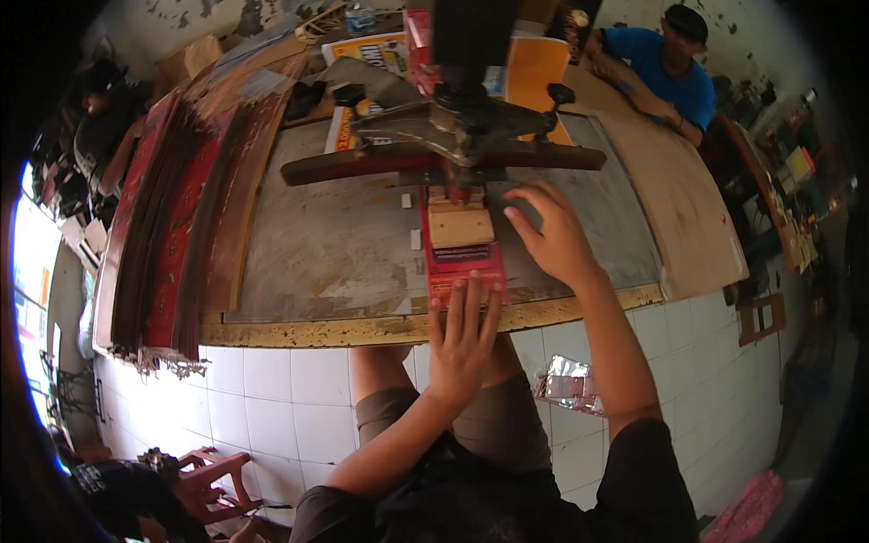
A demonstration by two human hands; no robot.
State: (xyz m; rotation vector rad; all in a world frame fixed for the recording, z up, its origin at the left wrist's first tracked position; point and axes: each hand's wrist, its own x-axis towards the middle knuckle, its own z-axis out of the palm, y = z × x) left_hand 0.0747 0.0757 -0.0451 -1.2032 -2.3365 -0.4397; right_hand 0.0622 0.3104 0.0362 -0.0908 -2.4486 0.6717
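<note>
My left hand [464,348] lies flat with its fingers stretched over the near end of a red printed card sheet [459,265]. The sheet runs lengthwise under a tan wooden block [460,228] at the middle of a grey metal work plate [317,240]. Above the block's far end stands a dark press [463,136] with a long crossbar and a central post. To the right of the block, my right hand [549,231] hovers with thumb and fingers apart, holding nothing. The sheet's far part is hidden by the block and press.
Stacks of long red sheets [186,226] stand at the table's left. Two small white pieces [415,239] lie beside the block. A brown board [674,190] covers the right side, where a person in a blue shirt [647,68] leans. A red stool [217,484] stands on the tiled floor.
</note>
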